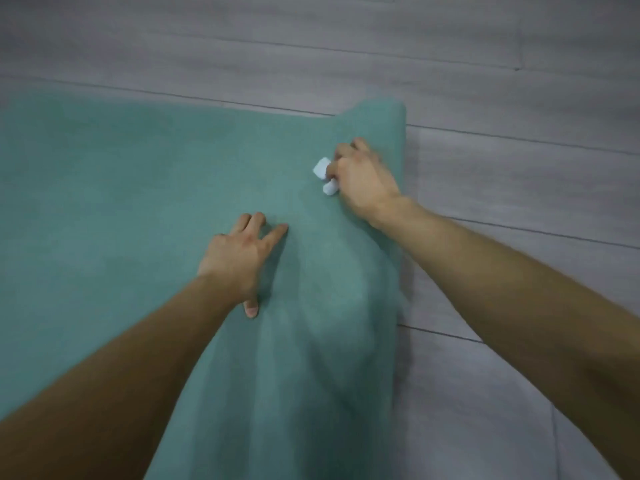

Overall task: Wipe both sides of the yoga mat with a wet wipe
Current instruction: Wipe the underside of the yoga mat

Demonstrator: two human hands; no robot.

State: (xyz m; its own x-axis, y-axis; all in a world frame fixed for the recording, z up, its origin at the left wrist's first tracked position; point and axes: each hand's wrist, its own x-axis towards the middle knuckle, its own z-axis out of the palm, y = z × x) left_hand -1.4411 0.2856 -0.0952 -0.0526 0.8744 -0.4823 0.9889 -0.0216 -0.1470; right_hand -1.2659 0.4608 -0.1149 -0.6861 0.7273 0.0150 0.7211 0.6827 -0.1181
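A teal-green soft-surfaced yoga mat lies spread on a grey wood-grain plank floor, filling the left and centre of the view and running out of frame at the left and bottom edges. Its right-hand end does not lie flat: the far right corner curls upward, and the stretch along the right edge bulges and ripples in soft folds, with a shadow falling on the floor beside it. A small white crumpled wet wipe sits on the mat near that raised corner, gripped by the right hand; the fingers are curled over the wipe and press it down onto the mat, so only two bunched ends of it show to the left of the knuckles. The left hand rests palm-down on the mat nearer the viewer and well apart from the right, with its fingers spread and straight and the thumb set out toward the viewer, holding the fabric flat. Both bare forearms reach in from the bottom corners of the view. Around the mat only the floor shows, its planks marked by thin dark seams running slantwise. The picture is slightly blurred, and no brand, label or writing can be read on the mat or the wipe.
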